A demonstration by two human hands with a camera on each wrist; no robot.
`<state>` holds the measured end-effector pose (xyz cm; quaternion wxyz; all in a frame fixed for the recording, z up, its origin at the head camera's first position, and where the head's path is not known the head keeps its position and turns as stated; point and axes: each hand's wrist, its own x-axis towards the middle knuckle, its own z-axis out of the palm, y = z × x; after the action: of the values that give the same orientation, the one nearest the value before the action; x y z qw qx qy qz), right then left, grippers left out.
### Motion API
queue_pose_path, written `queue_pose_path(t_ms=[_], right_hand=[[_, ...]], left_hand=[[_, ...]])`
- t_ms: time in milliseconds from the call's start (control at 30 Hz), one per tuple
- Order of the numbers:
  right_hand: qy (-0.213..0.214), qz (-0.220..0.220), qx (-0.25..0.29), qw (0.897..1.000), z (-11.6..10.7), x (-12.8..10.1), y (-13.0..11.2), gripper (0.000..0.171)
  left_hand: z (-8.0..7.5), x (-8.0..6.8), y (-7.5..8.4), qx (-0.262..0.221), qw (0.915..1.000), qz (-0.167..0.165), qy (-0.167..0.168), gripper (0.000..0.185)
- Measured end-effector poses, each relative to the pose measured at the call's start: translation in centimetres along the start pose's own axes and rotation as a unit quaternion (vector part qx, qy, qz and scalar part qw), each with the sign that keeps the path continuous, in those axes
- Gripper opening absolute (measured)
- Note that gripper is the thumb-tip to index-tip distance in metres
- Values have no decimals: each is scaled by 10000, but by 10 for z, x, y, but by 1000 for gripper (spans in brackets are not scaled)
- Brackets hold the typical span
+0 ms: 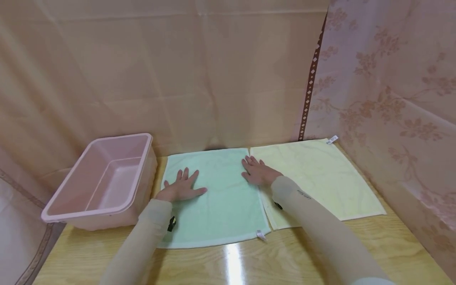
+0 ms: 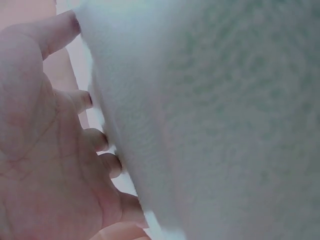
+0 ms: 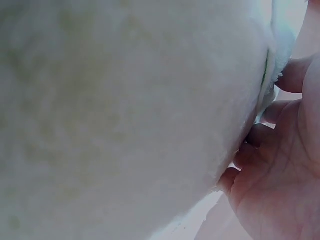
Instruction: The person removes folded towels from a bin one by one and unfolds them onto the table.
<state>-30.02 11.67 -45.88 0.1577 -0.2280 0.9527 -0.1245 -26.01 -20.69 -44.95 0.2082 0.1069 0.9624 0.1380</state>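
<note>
- Head view: left hand (image 1: 181, 186) and right hand (image 1: 258, 172) lie flat, fingers spread, grip wide, on a green towel (image 1: 217, 202) on the counter (image 1: 320, 253). Its right edge meets a yellow towel (image 1: 320, 178); a pink bin (image 1: 103, 180) stands left. Small white tags, unreadable.
- Left wrist view: fingers (image 2: 82, 100) press green cloth.
- Right wrist view: fingers (image 3: 260, 135) at the towel edge.

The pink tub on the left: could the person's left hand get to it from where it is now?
Probably yes. The left hand lies flat on the green towel, and the pink tub stands just beside that towel with nothing between them.
</note>
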Motion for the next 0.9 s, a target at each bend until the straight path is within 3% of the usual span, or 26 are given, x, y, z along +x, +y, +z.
queue_pose_path(t_ms=[600,900], right_hand=[[94,24,-39,9999,2,-1,0,62],[40,29,124,9999,-15,-3,5,62]], left_hand=[[4,1,2,125,9999,8,81,97],[-9,7,4,238,9995,175,141,92]])
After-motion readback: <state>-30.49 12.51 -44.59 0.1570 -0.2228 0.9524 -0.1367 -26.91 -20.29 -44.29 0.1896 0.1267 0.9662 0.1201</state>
